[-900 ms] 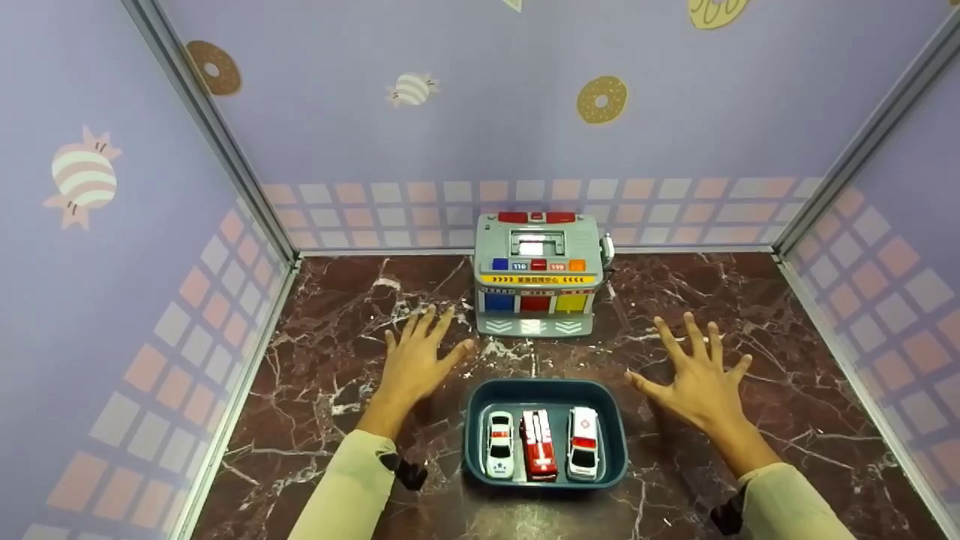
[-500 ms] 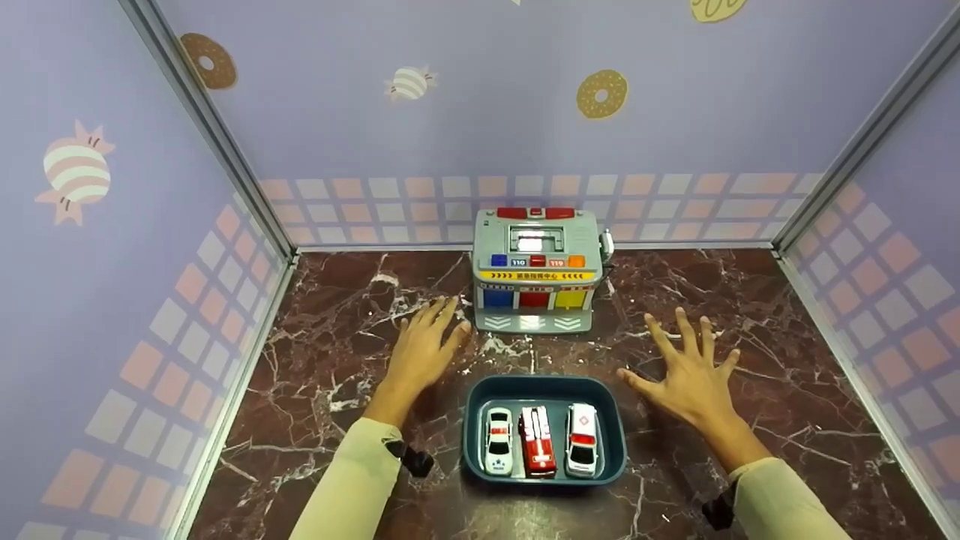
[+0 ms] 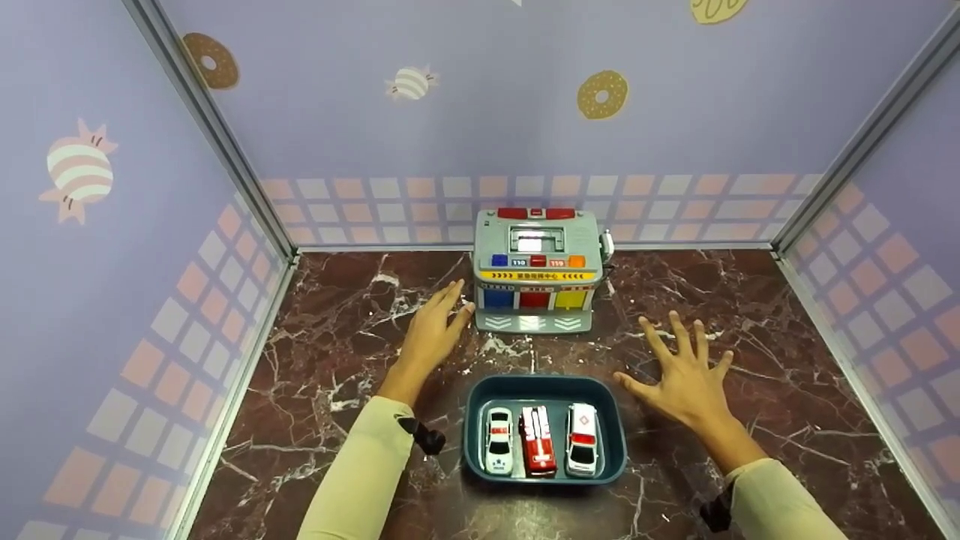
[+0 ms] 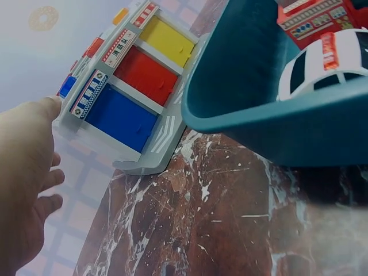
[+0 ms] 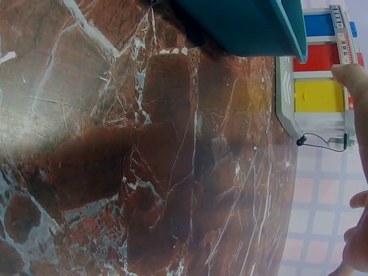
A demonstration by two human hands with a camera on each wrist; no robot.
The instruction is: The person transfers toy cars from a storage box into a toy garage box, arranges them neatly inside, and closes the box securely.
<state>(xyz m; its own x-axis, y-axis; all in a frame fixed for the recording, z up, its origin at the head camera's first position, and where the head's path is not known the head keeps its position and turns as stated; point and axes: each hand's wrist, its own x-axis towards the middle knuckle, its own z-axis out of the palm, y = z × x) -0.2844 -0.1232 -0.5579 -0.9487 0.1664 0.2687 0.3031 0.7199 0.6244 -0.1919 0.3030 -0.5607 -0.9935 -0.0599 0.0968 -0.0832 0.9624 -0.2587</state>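
The grey plastic toy station with blue, red and yellow doors [image 3: 535, 276] stood near the lilac patterned back wall [image 3: 487, 135], on the dark red marbled table [image 3: 315, 390]. The left hand [image 3: 429, 334] was empty, its fingers close together, beside the station's left front corner; I could not tell if it touched. The right hand [image 3: 686, 386] was also empty, its fingers spread wide. In my judgement, a push from the left side alone could turn the station askew, because no hand supported its right side. Only a narrow strip separated it from the dark teal plastic tub [image 3: 544, 386], so a low forearm might knock this rim and shift the three small white-and-red toy vehicles [image 3: 538, 442] inside. Wider room lay on both outer sides.
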